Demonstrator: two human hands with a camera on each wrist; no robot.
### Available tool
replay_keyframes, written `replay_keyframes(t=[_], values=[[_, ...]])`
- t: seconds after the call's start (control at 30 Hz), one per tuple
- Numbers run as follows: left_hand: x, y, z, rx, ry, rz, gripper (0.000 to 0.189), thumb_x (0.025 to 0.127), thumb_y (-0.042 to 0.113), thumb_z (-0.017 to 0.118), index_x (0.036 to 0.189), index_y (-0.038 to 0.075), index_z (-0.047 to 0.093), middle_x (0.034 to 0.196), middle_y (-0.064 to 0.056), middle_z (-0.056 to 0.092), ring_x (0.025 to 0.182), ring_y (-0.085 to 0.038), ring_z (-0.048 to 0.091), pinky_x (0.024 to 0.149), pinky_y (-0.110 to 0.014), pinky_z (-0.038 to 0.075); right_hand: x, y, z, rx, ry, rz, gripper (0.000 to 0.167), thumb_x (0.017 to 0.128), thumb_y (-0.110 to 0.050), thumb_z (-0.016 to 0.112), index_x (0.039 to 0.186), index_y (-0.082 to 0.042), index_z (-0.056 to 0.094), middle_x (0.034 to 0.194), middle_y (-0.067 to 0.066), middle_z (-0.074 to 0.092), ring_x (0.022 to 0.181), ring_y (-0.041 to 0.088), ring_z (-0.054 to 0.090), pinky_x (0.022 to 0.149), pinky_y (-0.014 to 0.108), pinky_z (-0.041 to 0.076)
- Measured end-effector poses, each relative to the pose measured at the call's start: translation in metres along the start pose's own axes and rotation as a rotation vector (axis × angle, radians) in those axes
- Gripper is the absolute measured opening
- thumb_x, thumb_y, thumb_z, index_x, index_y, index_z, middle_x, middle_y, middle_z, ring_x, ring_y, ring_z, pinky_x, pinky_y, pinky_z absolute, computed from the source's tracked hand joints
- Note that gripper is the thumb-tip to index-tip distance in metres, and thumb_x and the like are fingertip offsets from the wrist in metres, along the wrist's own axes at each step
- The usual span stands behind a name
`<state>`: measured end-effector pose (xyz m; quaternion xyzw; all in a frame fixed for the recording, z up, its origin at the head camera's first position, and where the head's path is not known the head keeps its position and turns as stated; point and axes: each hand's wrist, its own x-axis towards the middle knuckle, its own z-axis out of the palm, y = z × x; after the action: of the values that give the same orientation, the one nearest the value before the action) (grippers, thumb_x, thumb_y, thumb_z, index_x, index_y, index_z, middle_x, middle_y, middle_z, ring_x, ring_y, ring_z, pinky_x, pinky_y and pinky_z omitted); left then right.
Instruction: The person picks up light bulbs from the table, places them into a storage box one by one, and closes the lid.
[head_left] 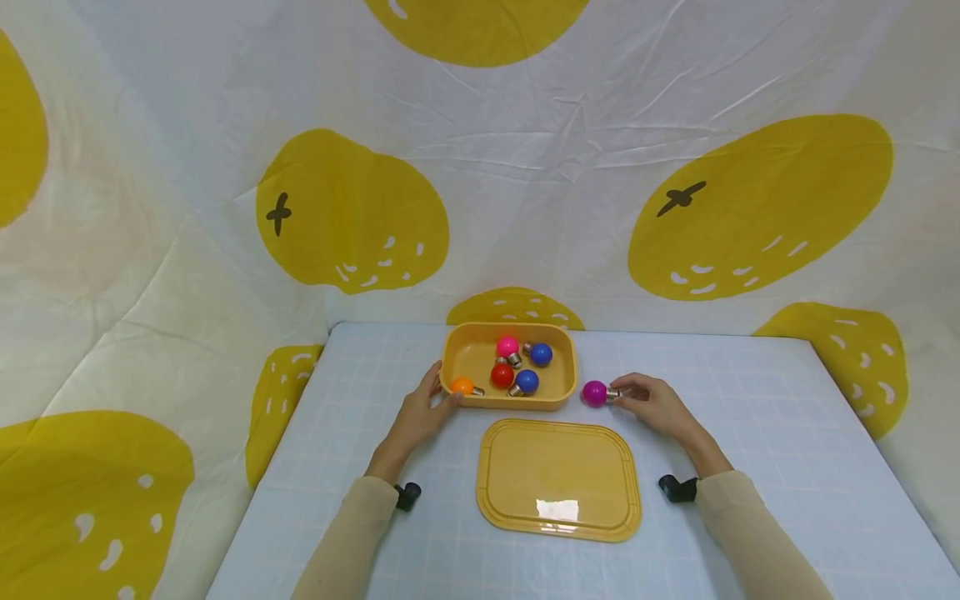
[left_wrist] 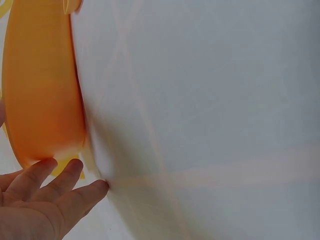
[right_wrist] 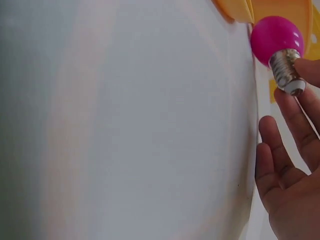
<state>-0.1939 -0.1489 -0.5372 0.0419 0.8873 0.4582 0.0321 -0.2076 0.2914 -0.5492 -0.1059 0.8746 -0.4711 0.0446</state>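
Observation:
My left hand (head_left: 420,414) holds the left front corner of a yellow plastic container (head_left: 468,358), thumb at the front and fingers along its end wall. In the left wrist view the fingertips (left_wrist: 75,165) lie at the foot of that wall. Inside are an orange light bulb (head_left: 462,385), a red bulb (head_left: 502,375), a pink bulb (head_left: 507,346) and two blue bulbs (head_left: 528,382). Just right of the container, my right hand (head_left: 660,406) pinches a magenta light bulb (head_left: 595,393) by its metal screw base. Its round end points left, towards the container.
A flat yellow rectangular lid or tray (head_left: 555,475) with rounded corners lies in front of the container. The table (head_left: 780,433) has a pale checked cover. Behind and beside it hangs a white cloth (head_left: 525,200) printed with yellow fruit.

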Motion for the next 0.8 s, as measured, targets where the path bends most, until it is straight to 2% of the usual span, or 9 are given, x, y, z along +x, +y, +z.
replay_keyframes(t=[0.43,0.57,0.8], values=[[0.0,-0.002,-0.001,-0.006,-0.001,0.01,0.08,0.095,0.044,0.067,0.16,0.02,0.026,0.152,-0.008,0.045,0.133,-0.032,0.05,0.11,-0.061,0.03,-0.001,-0.003,-0.002,0.014,0.028,0.015,0.027,0.09,-0.013,0.075,0.115,-0.005,0.07,0.104,0.011,0.071,0.094,0.026,0.063,0.078,0.033,0.053],[0.0,-0.002,-0.001,-0.011,-0.004,0.01,0.081,0.096,0.044,0.067,0.16,0.019,0.026,0.152,-0.01,0.046,0.133,-0.033,0.05,0.11,-0.062,0.031,-0.001,-0.008,-0.005,0.012,0.036,0.013,0.029,0.091,-0.014,0.075,0.118,-0.005,0.069,0.109,0.011,0.07,0.095,0.026,0.062,0.077,0.03,0.054],[0.0,-0.002,-0.001,-0.016,-0.001,0.018,0.08,0.096,0.042,0.068,0.16,0.018,0.026,0.151,-0.011,0.047,0.133,-0.033,0.05,0.11,-0.061,0.032,0.001,-0.02,-0.013,0.014,0.05,-0.044,0.031,0.093,-0.016,0.074,0.12,-0.003,0.068,0.113,0.012,0.069,0.097,0.025,0.061,0.081,0.023,0.053]])
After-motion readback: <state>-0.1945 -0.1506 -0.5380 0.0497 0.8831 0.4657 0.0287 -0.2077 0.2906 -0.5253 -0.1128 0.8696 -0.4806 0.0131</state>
